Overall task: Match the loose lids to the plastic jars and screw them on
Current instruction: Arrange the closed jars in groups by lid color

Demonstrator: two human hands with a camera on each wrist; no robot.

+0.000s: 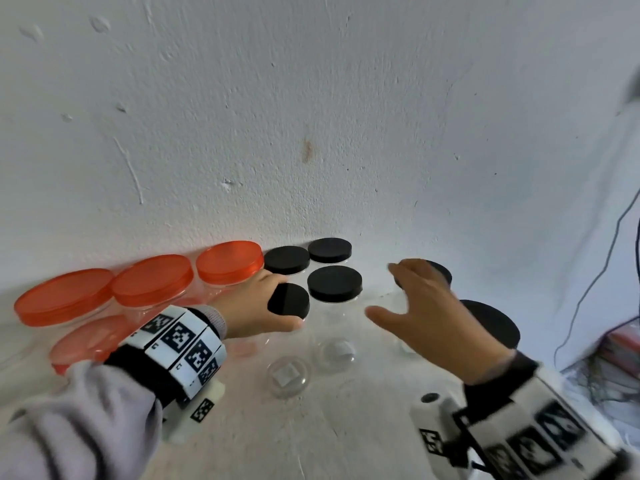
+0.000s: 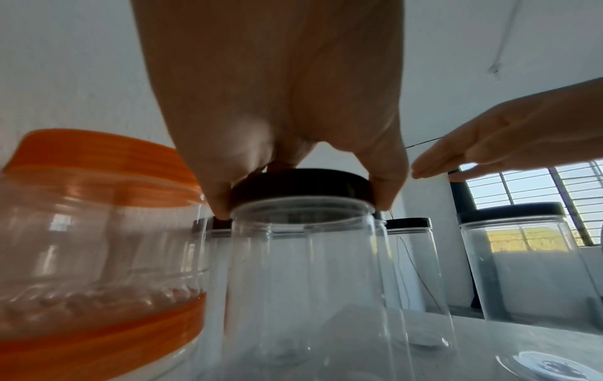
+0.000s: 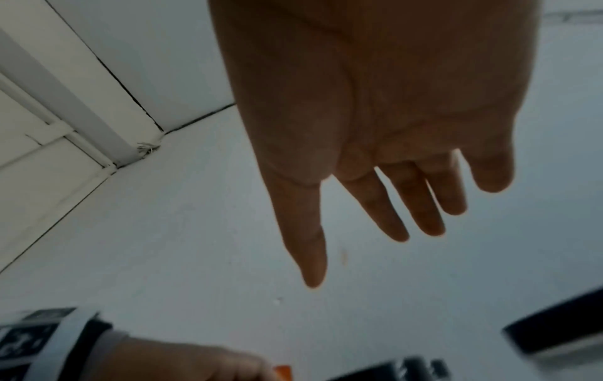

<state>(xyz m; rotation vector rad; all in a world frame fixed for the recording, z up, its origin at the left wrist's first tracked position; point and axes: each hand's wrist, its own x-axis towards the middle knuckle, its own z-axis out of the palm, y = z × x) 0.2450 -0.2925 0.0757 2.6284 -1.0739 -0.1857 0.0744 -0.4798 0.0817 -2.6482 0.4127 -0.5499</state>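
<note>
your left hand (image 2: 277, 103) pinches the rim of a black lid (image 2: 301, 187) between thumb and fingers, the lid sitting on the mouth of a clear plastic jar (image 2: 306, 270) that stands on the counter (image 1: 346, 427). your right hand (image 1: 429, 306) hangs above the counter with fingers spread and straight, holding nothing, just beside that jar. whether the lid is fully threaded cannot be told.

to the left stand the wider orange-lidded jars (image 1: 152, 282), all capped; behind the jar in hand stand other black-lidded jars (image 1: 334, 284). at least two clear jars (image 1: 287, 375) near you appear to lack lids, though the transparent walls make this hard to confirm.

handling judgement: the jars look empty, thin-walled and light, so they will likely slide or spin on the counter under a twist. brace the body low with your free right hand, gently, since the wall may flex. take each lid by its side rim, not the flat top. the plastic is smooth; expect some slip. seat the lid level before turning, or the thread may cross.
</note>
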